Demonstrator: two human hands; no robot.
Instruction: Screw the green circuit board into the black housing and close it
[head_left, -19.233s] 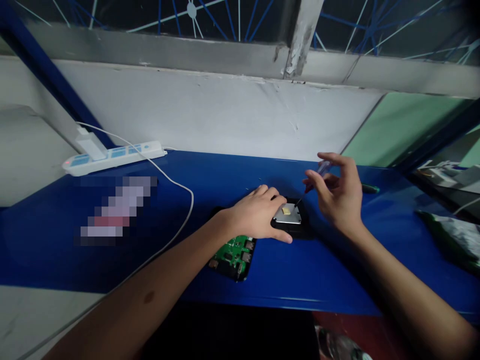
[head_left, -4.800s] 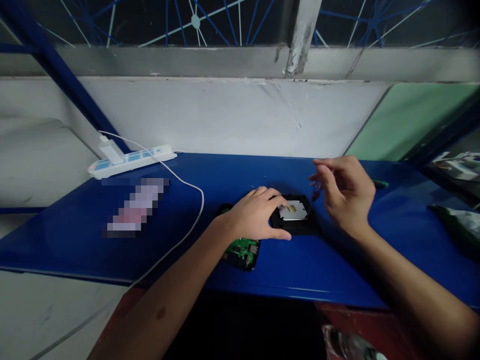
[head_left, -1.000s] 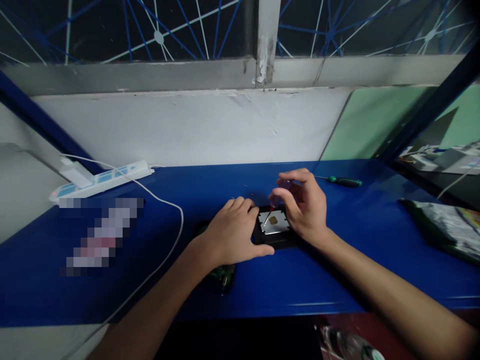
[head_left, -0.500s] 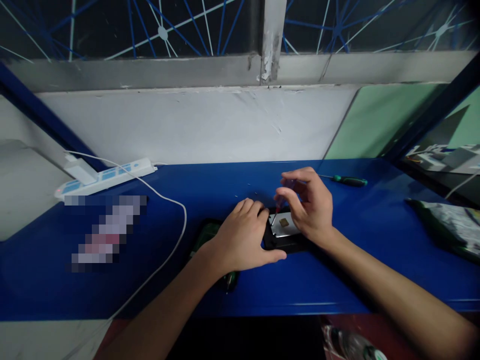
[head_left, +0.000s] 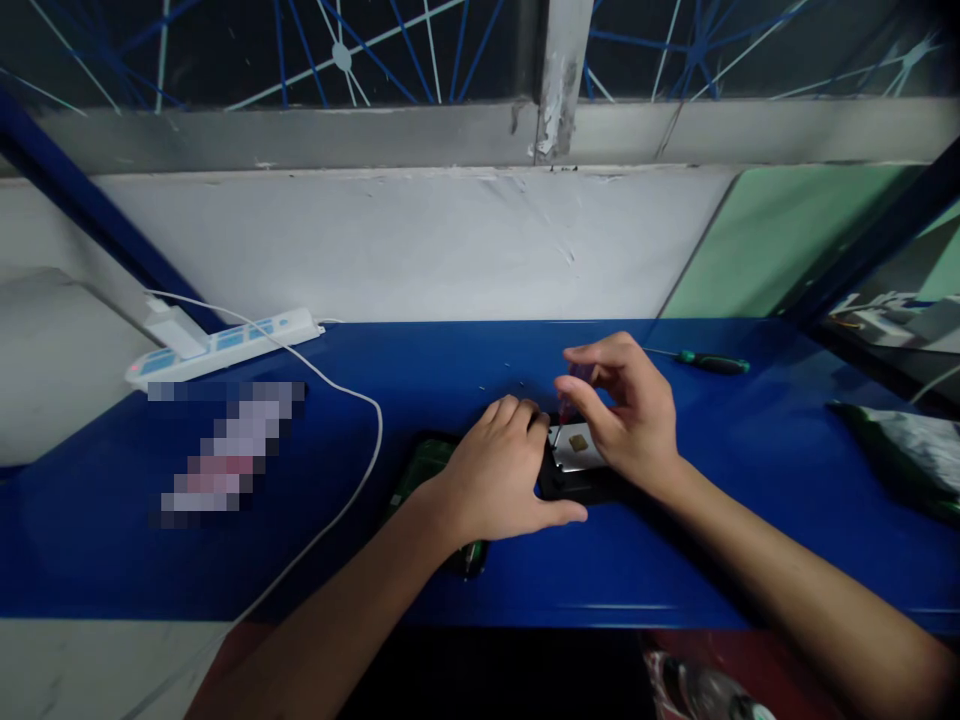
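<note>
In the middle of the blue table lies a black device casing, with a silver metal plate that bears a small tan square. My left hand clasps the casing's left end, fingers curled at its far side and thumb stretched along the near side. A small screwdriver with a see-through purplish handle is pinched in my right hand. Its tip points down at the plate's left edge; whether it sits in a screw is too small to tell. Beneath my left wrist a black shell with a green circuit board is partly hidden.
A green-and-black screwdriver lies at the back right. Several tiny bits sit behind my left hand. On the left are a white power strip, a white cable and a blurred-out item. A silvery bag rests far right.
The whole view has shifted slightly. My hands keep almost the same pose over the casing, and the screwdriver stands a little more upright at the plate's left edge.
</note>
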